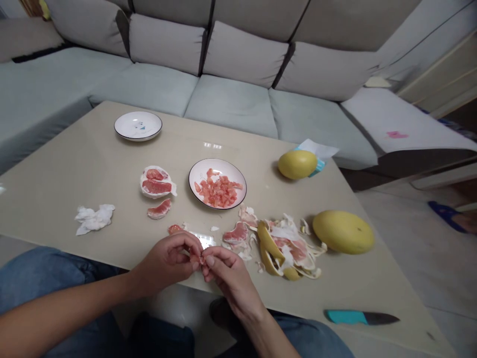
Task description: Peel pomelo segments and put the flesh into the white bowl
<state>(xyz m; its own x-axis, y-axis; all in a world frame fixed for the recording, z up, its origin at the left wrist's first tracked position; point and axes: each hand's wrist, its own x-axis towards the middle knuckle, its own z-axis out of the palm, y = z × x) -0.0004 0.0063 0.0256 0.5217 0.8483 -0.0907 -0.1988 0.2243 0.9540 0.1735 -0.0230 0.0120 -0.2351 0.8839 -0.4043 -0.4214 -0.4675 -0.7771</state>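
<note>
Pinches small pinkish-red citrus-flesh piece (196,259) at lower centre between nearly closed left hand (169,256) and right hand (231,276); cannot tell long axis; looks ragged.

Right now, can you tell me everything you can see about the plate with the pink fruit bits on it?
The plate is rounded, pale and shiny, with a thin dark line around its rim; it looks ceramic. It sits flat, right side up, on the glossy table, beyond the two hands. A loose heap of pink fruit bits covers its middle and near part, leaving bare patches around them. Neither the left hand nor the right hand touches it.
</note>
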